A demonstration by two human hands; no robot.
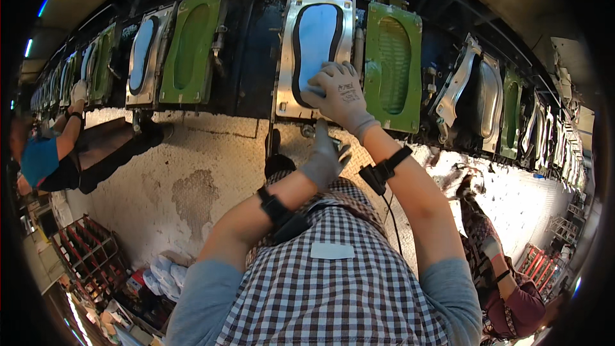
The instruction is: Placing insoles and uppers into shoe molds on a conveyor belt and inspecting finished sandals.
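A silver metal mold (286, 99) stands in front of me with a shoe sole shape in it, its pale blue face (318, 32) edged by a black rim (296, 57). My right hand (344, 97), in a pale grey work glove, rests over the lower right end of this sole. Its thumb and forefinger lie apart on the blue face, and the other fingers are bent. Lower down, in front of the mold's near edge, hangs my left hand (324, 161), gloved too. Its thumb points up, its fingers are apart, and nothing shows in it.
A green mold half (413, 67) with a ribbed sole cavity adjoins on the right. More silver and green molds (187, 51) line the bench both ways. One co-worker (48, 154) reaches in at far left; another person (512, 301) is at lower right. A red rack (90, 253) stands lower left.
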